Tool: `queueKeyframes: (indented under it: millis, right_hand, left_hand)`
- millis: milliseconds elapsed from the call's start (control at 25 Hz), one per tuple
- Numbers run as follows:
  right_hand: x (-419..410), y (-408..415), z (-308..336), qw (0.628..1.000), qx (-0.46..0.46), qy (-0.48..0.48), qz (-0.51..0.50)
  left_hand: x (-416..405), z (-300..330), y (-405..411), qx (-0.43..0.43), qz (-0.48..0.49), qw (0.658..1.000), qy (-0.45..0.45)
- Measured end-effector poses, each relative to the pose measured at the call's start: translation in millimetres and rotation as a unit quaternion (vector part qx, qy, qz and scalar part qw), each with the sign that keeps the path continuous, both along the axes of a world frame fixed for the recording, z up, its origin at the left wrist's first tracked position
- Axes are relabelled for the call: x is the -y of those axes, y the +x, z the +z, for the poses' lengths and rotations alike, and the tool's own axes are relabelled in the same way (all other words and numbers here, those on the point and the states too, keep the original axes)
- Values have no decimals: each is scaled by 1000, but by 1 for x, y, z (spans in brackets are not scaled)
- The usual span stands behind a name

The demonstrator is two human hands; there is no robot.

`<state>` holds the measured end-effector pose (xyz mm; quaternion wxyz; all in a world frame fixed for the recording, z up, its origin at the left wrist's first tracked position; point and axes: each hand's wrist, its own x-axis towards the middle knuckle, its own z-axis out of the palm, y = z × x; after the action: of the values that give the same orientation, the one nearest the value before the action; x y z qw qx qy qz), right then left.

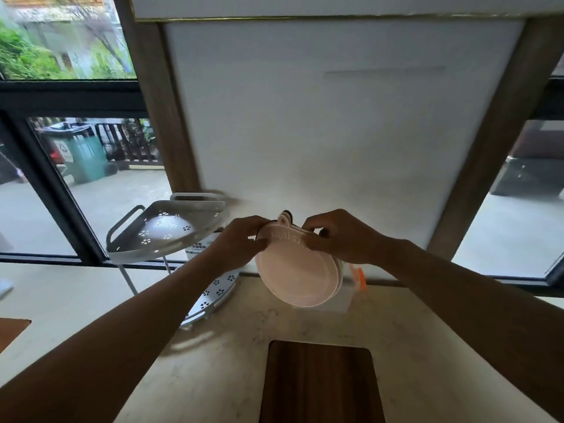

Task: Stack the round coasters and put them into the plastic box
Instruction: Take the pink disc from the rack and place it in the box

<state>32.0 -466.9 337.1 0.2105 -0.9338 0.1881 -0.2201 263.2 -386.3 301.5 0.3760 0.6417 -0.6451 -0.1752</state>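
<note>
1. I judged the step to be squaring the coasters (pixel 297 274) before boxing; I would have kept the edges flush and the tabs aligned, then lowered the stack level.
2. The left hand (pixel 241 239) and right hand (pixel 332 236) were both pinched shut on the stack's upper rim, at frame centre.
3. The stack hung tilted above the counter (pixel 219 361), in front of the box (pixel 345 296), which was mostly hidden behind it.

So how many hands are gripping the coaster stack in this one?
2. The left hand pinches the stack of coasters at its upper left edge; the right hand pinches the upper right edge, above the plastic box.
</note>
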Motion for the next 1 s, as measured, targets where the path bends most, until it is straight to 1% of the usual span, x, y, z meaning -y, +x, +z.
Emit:
queueKeyframes:
  millis: [80, 160, 240, 360, 480, 560, 680, 840, 1000]
  right_hand:
    - [10, -9, -7, 1000, -12, 0, -6]
    - [23, -19, -16, 999, -21, -1, -27]
    - [38, -31, -31, 998, -36, -18, -48]
    - [61, -45, -54, 994, -52, -30, -90]
    - [89, -53, -71, 989, -52, -38, -130]
    - [107, -54, -79, 984, -40, -41, -169]
    - [134, -50, -92, 975, -8, -41, -216]
    - [170, -39, -117, 968, 33, -3, -247]
    - [198, -28, -162, 963, 47, 28, -264]
  left_hand:
    - [11, -6, -7, 47, 33, 998, 12]
    - [17, -13, -12, 26, 69, 997, 23]
    - [24, -21, -16, -9, 65, 997, 37]
    - [38, -33, -24, -37, 44, 997, 60]
    - [62, -43, -30, -8, 43, 996, 73]
    - [81, -50, -35, 19, 49, 996, 71]
    - [113, -61, -37, 61, 71, 995, 37]
    - [159, -80, -34, 65, 101, 993, 10]
    - [195, -117, -30, 84, 109, 990, 24]
